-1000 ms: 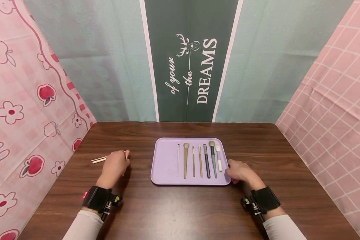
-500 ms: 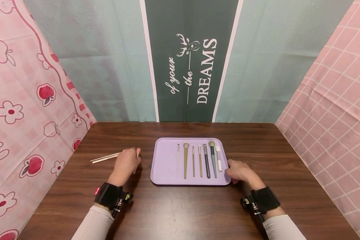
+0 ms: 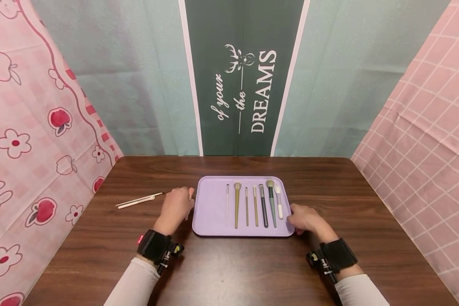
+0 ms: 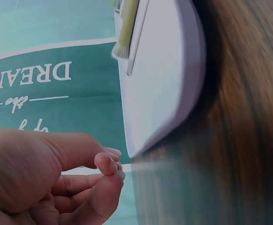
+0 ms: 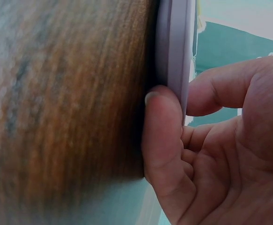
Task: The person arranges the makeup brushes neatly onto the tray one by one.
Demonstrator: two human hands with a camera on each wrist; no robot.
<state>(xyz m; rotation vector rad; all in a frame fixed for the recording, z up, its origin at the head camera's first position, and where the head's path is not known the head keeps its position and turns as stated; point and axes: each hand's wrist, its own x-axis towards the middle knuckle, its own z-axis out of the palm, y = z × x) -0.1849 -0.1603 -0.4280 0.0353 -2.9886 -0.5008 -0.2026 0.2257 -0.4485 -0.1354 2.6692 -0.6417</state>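
Note:
A lilac tray (image 3: pixel 210 204) holds several makeup brushes (image 3: pixel 237 204) lying side by side, handles toward the person. At its right rim, the right hand (image 3: pixel 306 217) grips the edge, thumb on one side and fingers on the other in the right wrist view. Just left of the tray is the left hand (image 3: pixel 177 208), fingertips near the left rim. In the left wrist view its fingertips pinch a thin makeup brush (image 4: pixel 119 167), mostly hidden, with a blurred pale streak beyond the fingers. Two slim pale makeup brushes (image 3: pixel 135 205) lie on the table behind that hand.
The dark wooden table (image 3: pixel 229 272) meets a green and grey-blue curtain (image 3: pixel 237 140) at its back edge. Pink patterned cloth (image 3: pixel 42 178) hangs on the left, pink checked cloth (image 3: pixel 424 148) on the right. Each wrist wears a black strap with a small camera.
The left hand has moved right, from over the loose brushes to beside the tray, uncovering those two brushes. The right hand and tray have stayed put.

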